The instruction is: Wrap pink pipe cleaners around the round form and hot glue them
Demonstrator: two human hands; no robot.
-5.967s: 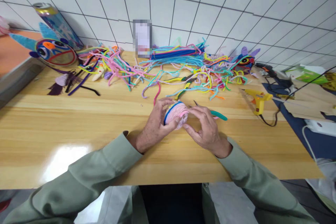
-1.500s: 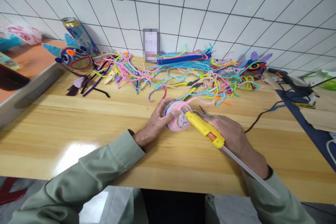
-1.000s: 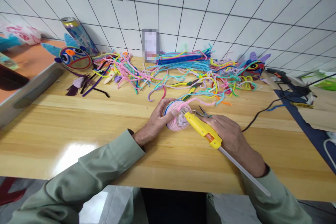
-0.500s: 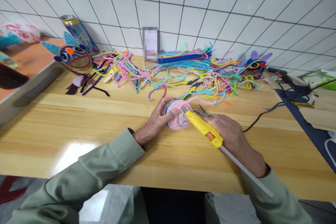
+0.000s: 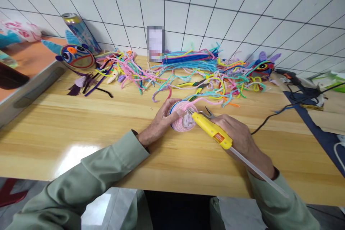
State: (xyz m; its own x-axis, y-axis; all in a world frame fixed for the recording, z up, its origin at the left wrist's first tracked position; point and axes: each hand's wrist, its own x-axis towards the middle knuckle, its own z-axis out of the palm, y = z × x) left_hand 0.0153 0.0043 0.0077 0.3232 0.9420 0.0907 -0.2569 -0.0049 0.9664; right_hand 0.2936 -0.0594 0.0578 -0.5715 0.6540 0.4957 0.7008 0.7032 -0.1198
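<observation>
My left hand (image 5: 167, 115) is closed on a round pink craft piece (image 5: 183, 124), coiled from pipe cleaners with a blue edge and a pale middle. One pink pipe cleaner (image 5: 206, 100) trails from it to the right. In my right hand (image 5: 234, 131) is a yellow glue gun (image 5: 211, 129), a clear glue stick (image 5: 258, 170) poking out of its back end. Its nozzle points at the face of the pink piece; whether they touch I cannot tell. The jaws of small pliers (image 5: 208, 112) show just beyond the right fingers, their handles hidden.
Loose pipe cleaners (image 5: 129, 70) and a blue bundle (image 5: 191, 57) lie along the tiled wall. A phone (image 5: 155, 45) leans there. Finished-looking animal faces (image 5: 78, 56) sit at both sides, a can (image 5: 81, 32) behind the left one. A black cable (image 5: 277, 111) crosses the right side.
The glue gun and my right hand have shifted slightly right and its nozzle has moved a little along the pink piece. My left hand keeps its grip.
</observation>
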